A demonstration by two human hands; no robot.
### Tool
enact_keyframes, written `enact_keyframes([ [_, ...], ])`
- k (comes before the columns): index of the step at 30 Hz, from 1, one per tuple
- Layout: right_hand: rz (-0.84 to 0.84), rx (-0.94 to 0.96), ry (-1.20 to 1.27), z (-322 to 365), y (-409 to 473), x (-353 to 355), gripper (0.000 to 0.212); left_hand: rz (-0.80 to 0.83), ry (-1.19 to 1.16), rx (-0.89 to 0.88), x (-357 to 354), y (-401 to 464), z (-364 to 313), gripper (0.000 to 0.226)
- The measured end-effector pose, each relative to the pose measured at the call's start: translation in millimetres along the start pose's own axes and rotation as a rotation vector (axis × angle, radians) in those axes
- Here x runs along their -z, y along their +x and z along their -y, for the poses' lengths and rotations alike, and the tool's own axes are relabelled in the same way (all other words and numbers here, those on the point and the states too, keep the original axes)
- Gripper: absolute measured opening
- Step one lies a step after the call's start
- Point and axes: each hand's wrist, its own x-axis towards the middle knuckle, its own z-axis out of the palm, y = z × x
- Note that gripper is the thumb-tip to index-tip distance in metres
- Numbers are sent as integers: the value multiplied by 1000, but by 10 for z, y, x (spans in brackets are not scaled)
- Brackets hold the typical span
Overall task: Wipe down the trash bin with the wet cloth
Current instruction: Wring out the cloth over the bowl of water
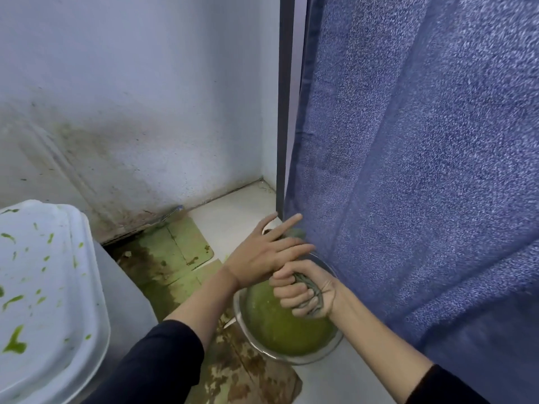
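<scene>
Right hand (306,293) squeezes wet cloth (309,284) over green-water bowl (287,357).

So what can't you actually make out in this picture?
- Cloth: mostly hidden inside the right hand; only grey folds show between the fingers.
- Trash bin: cut off by the left and bottom edges; only its green-splattered white lid shows.
- Bowl: the far rim is covered by the left hand and the right hand; its depth is hidden under green liquid.
</scene>
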Motion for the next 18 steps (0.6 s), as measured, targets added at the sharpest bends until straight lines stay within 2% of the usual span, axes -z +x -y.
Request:
enact_keyframes([
  [2,-111,-26,-114,30,-38,-40,30,28,2,-139,39,84,124,28],
  [3,-281,-42,-205,45,-38,-66,33,95,1,-164,72,103,161,28],
  [4,-522,-49,-326,55,-17,-56,35,178,2,-137,96,109,160,30],
  [6,-1069,73,-624,47,55,-40,26,410,17,62,83,123,79,31],
  [7,-1281,182,-786,23,97,-42,13,542,7,190,66,144,12,29],
  [8,-1436,228,-961,-11,135,-36,3,639,-26,317,52,181,-50,28],
  [9,-1542,224,-1136,-51,157,-9,10,677,-72,413,22,228,-100,26],
  [11,-1639,277,-1396,-126,165,98,15,719,-208,550,4,309,-172,24],
  [13,-1676,465,-1706,-191,141,258,16,721,-424,684,-29,301,-237,13],
  [17,-1481,573,-1911,-318,154,617,16,749,-765,846,-209,58,-410,9],
  [18,-1478,600,-1988,-345,162,657,13,755,-818,875,-244,8,-427,10],
])
